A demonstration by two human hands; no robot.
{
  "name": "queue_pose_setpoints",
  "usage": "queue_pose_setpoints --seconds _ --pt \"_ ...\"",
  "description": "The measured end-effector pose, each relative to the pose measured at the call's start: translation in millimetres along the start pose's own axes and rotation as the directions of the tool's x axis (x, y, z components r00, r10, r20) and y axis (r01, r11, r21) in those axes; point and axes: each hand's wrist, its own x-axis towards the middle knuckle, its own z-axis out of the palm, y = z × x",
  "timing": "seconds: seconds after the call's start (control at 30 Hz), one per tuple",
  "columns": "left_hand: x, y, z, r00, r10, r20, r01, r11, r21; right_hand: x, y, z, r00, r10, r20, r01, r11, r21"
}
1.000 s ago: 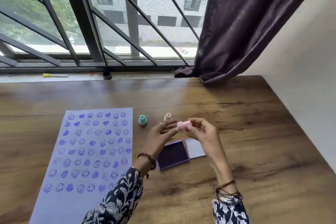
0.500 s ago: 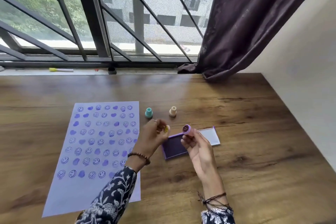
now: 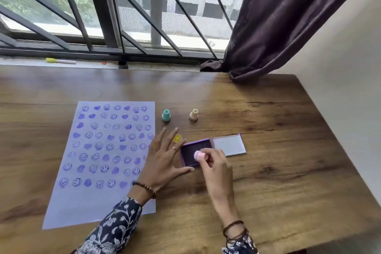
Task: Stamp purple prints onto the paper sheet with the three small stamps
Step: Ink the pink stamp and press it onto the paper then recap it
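Right hand (image 3: 214, 163) pinches pink stamp (image 3: 199, 155), pressed onto purple ink pad (image 3: 193, 150). Left hand (image 3: 165, 156) spread flat, fingers wide, steadying pad's left edge. Teal stamp (image 3: 166, 115) and beige stamp (image 3: 193, 114) upright on surface (image 3: 278, 161), beyond pad. Paper sheet (image 3: 99, 161) left, covered in purple prints.

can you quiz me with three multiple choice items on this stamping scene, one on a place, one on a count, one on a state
1. Where is the pink stamp?
A. on the paper sheet
B. on the ink pad
C. on the window sill

2. How many stamps stand alone on the table?
A. none
B. two
C. four

3. What state is the ink pad in?
A. lid open beside it
B. lid shut
C. upside down

Answers: 1 B, the right hand presses it onto the dark pad; 2 B, the teal stamp and beige stamp stand untouched; 3 A, the pale lid lies flat to its right.
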Motion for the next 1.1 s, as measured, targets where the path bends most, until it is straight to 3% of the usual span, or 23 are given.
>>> queue_pose_setpoints --seconds 0.13,0.23,0.43,0.53,0.67,0.8,0.87,0.93,1.03,1.1 --pt "-11 -6 4 1.000 -0.012 -0.002 0.012 0.999 0.036 -13 -5 10 0.973 -0.222 0.070 0.233 0.911 -0.341" --pt "-9 -5 3 0.999 -0.028 -0.036 0.030 0.999 0.036 -13 -9 10 0.966 -0.247 0.070 0.256 0.898 -0.358" --pt "-4 -7 2 0.999 -0.021 -0.035 0.022 0.999 0.026 10 -9 4 0.973 -0.152 0.174 0.201 0.929 -0.309" --pt "-2 -8 3 1.000 -0.024 -0.002 0.024 0.999 0.031 29 -11 4 0.950 -0.115 0.290 0.225 0.896 -0.383" --pt "0 -6 1 0.998 -0.034 0.046 0.031 0.997 0.069 48 -24 6 0.912 0.073 0.403 0.152 0.852 -0.500" --pt "-6 -12 -13 0.984 -0.048 0.172 0.050 0.999 -0.006 56 -49 9 0.871 0.226 0.436 0.119 0.764 -0.634" --pt "-18 -28 -32 0.979 -0.031 0.202 0.042 0.998 -0.047 51 -60 9 0.886 0.261 0.383 0.054 0.762 -0.645" --pt "-34 -57 -57 0.985 -0.015 0.171 0.021 0.999 -0.028 35 -72 14 0.934 0.243 0.261 -0.062 0.832 -0.551" --pt "-63 -114 -101 0.989 -0.060 0.133 0.062 0.998 -0.009 -9 -98 37 0.972 0.206 0.111 -0.189 0.971 -0.144" --pt "-81 -149 -128 0.984 -0.091 0.155 0.095 0.995 -0.017 -39 -115 61 0.970 0.224 0.095 -0.231 0.970 0.070"
